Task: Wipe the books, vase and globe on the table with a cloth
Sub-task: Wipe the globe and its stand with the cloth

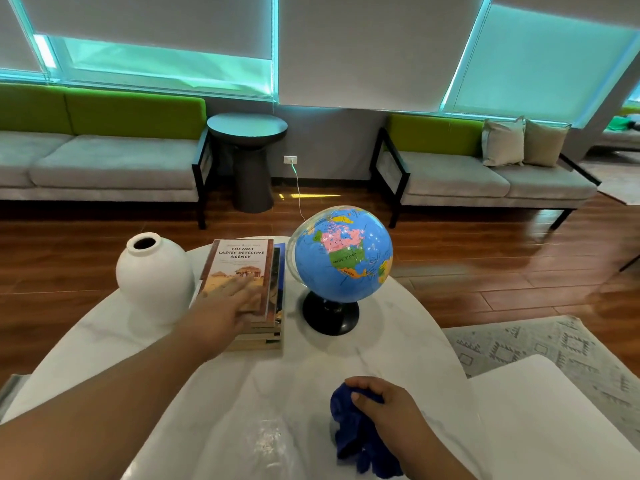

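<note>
A stack of books [258, 292] sits on the white table [398, 341], between a white vase [154, 277] on its left and a globe [343, 254] on its right. The left hand [225, 306] lies flat on the top book, fingers straight. Nearer the table's front edge, the right hand [381, 398] grips a bunched blue cloth [360, 434].

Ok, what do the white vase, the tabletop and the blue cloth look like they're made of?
The round white vase looks like matte ceramic or plaster: chalky, no glare. The white tabletop looks like polished marble or imitation: faint grey veins, reflections. The crumpled blue cloth in the right hand looks like soft microfibre: fuzzy, limp.
</note>
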### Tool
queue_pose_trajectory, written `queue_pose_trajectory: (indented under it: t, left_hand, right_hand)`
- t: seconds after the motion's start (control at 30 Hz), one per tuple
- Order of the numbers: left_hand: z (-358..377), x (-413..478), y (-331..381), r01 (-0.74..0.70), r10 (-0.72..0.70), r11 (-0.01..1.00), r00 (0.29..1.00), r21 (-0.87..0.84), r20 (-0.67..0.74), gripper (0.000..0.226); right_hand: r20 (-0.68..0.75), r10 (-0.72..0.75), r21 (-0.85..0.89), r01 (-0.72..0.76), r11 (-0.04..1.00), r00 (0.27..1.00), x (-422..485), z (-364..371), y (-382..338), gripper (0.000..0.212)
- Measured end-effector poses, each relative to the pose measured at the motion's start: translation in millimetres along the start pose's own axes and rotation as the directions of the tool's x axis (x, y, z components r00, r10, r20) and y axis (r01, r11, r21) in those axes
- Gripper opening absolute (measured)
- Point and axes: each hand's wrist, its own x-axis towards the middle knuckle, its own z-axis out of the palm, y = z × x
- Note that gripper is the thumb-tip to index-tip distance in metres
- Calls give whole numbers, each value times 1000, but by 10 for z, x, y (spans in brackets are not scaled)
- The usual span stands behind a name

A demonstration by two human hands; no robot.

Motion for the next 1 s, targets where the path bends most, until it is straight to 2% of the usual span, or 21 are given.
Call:
queue_pose_trajectory:
  t: [0.03, 0.07, 0.1, 0.13, 0.17, 0.27, 0.63, 0.7, 0.77, 0.8, 0.87, 1.0]
  left_hand:
    - [41, -34, -10, 123, -134, 989, 981, -87, -139, 54]
    - [71, -54, -36, 260, -305, 941, 927, -215, -216, 56]
    - [100, -64, -68, 373, -465, 854, 860, -363, -210, 58]
    - [126, -63, -97, 439, -563, 761, 812, -477, -151, 57]
    - [137, -69, -113, 470, -601, 700, 794, -538, -89, 54]
    - [101, -114, -82, 470, -586, 669, 810, -576, -19, 46]
    - [71, -88, -7, 514, -603, 614, 795, -599, 64, 47]
    - [85, -99, -17, 515, -623, 634, 782, -577, 14, 54]
    - [106, -183, 54, 467, -604, 723, 785, -508, -137, 58]
    - [120, -254, 135, 413, -565, 766, 798, -493, -209, 57]
    - [167, -437, 351, 290, -459, 807, 855, -515, -239, 51]
    - [328, -799, 713, 170, -247, 787, 968, -594, -51, 25]
  right_hand:
    - [-4, 1, 2, -1, 1000, 1000, -27, -23, 1, 26]
    - [-9, 5, 6, -5, 1000, 1000, -48, -42, 3, 26]
    - [-15, 8, 11, -8, 1000, 1000, -73, -60, 9, 26]
    - [-18, 13, 9, -12, 1000, 1000, -99, -76, 15, 25]
    - [-19, 15, 7, -15, 1000, 1000, -121, -83, 22, 25]
    - [-30, 25, 7, -25, 1000, 999, -195, -87, 47, 26]
    - [-40, 40, -26, -41, 999, 998, -358, -81, 68, 30]
    - [-42, 42, -29, -43, 999, 998, -387, -97, 39, 27]
    - [-45, 47, -21, -48, 999, 998, -415, -124, -6, 24]
    - [-47, 53, -7, -54, 999, 997, -424, -139, -35, 23]
    - [-52, 66, 35, -64, 997, 996, -438, -174, -84, 23]
    - [-82, 67, 99, -59, 993, 994, -504, -277, -148, 25]
